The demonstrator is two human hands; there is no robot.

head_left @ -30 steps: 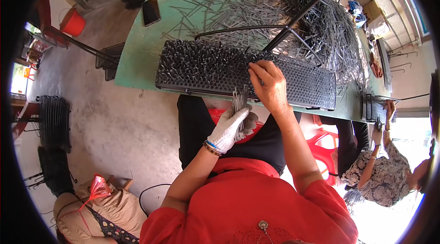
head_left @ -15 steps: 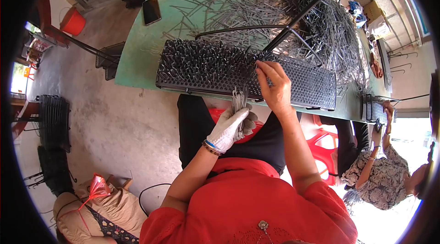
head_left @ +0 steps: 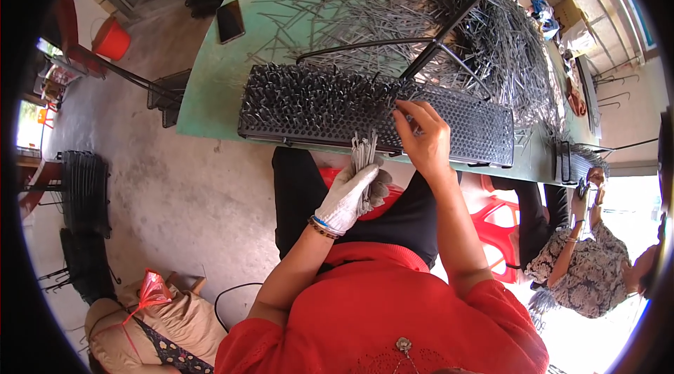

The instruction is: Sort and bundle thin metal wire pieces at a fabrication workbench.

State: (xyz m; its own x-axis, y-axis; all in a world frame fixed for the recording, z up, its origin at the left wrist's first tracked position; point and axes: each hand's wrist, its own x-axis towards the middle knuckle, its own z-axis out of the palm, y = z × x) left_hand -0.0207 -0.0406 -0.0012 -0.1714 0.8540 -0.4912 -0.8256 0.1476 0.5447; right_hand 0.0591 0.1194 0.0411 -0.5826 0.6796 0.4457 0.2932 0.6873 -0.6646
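Note:
A long black perforated tray [head_left: 477,135] lies along the table's near edge. Thin dark metal strips [head_left: 302,100] stand packed upright in the holes of its left part, while the right part shows bare holes. My left hand [head_left: 344,200], in a white work glove, is closed around a bundle of thin grey metal strips [head_left: 364,153] just below the tray's front edge. At the border of the filled part, my bare right hand [head_left: 427,142] pinches a thin metal strip between thumb and forefinger; the fingers partly hide it.
Loose strips form a large pile [head_left: 491,44] on the green table [head_left: 210,93]. A black rod frame [head_left: 460,19] rises behind the tray. A phone [head_left: 230,21] lies at the far left of the table. Another person [head_left: 586,261] works at right; black racks [head_left: 86,191] stand at left.
My right hand has shifted slightly down and right, its fingers still at the tray. The bundle in my left hand is tilted a little differently. The other person's hand at right has moved lower.

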